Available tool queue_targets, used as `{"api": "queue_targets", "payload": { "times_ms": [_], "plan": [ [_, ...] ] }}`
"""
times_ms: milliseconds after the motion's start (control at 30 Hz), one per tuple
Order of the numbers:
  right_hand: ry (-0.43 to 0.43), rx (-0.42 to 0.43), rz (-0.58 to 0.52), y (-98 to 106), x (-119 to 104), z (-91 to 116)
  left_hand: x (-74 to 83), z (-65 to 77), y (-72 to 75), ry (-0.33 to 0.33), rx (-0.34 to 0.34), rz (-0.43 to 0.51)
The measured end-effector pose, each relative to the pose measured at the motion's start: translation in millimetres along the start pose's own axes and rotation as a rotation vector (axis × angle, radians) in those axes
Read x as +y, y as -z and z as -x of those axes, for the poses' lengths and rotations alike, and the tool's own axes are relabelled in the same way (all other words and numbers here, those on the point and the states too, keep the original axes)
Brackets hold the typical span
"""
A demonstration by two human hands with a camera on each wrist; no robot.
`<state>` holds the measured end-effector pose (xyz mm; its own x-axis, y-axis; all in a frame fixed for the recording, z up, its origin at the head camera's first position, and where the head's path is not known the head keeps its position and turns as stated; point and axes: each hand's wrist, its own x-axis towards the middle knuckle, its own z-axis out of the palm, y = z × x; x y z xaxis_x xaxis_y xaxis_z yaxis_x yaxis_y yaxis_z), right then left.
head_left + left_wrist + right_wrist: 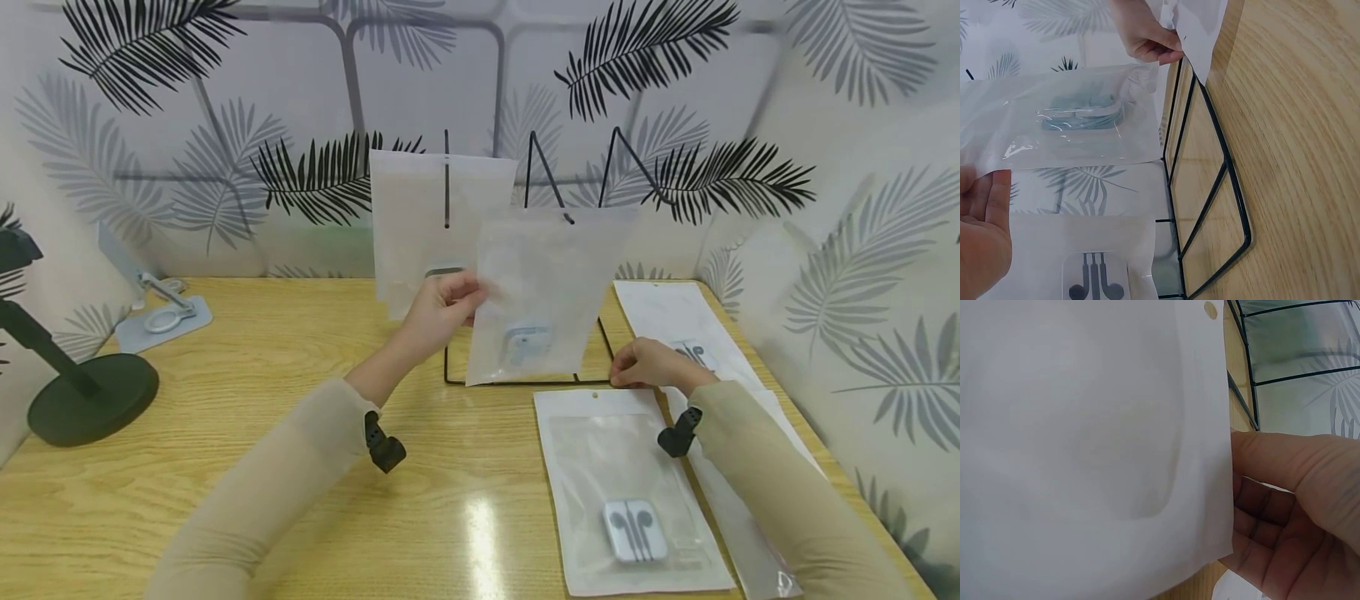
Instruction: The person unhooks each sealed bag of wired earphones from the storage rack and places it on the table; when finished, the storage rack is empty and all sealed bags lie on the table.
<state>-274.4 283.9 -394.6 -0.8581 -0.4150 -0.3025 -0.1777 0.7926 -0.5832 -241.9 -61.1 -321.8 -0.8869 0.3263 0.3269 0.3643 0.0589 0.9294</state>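
Note:
A translucent zip pouch (551,283) with a boxed pair of earphones (527,343) inside hangs from a hook of the black wire rack (447,367). My left hand (444,312) pinches its left edge; in the left wrist view this hand (982,231) shows at the lower left. Another pouch (592,450) lies flat in front of the rack, with white cased earphones (634,531) showing through. At its top right corner my right hand (648,364) pinches the edge. The right wrist view shows the thumb and fingers (1272,456) at that pouch's white edge.
More pouches hang on the rack's left hook (447,200). Further pouches (667,312) lie along the table's right side, partly under my right arm. A dark green lamp (93,396) and a light blue folding stand (167,321) are at the left. Leaf-patterned curtain (300,92) closes the back.

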Motion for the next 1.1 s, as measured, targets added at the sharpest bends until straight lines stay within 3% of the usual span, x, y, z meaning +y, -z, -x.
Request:
{"api": "queue_targets", "payload": {
  "times_ms": [233,700,933,1100],
  "plan": [
    [0.001,-0.003,0.003,0,-1,0,6.3,7.9,-2.7,-0.045,-0.020,0.027],
    [-0.053,-0.017,-0.016,1,-2,-2,16.2,25.7,-0.6,0.002,-0.052,0.046],
    [-0.029,-0.011,-0.006,0,-2,0,22.1,46.7,-0.9,0.077,-0.095,0.120],
    [-0.072,-0.018,-0.006,2,-4,0,25.1,65.1,1.1,0.142,-0.109,0.177]
  ]
}}
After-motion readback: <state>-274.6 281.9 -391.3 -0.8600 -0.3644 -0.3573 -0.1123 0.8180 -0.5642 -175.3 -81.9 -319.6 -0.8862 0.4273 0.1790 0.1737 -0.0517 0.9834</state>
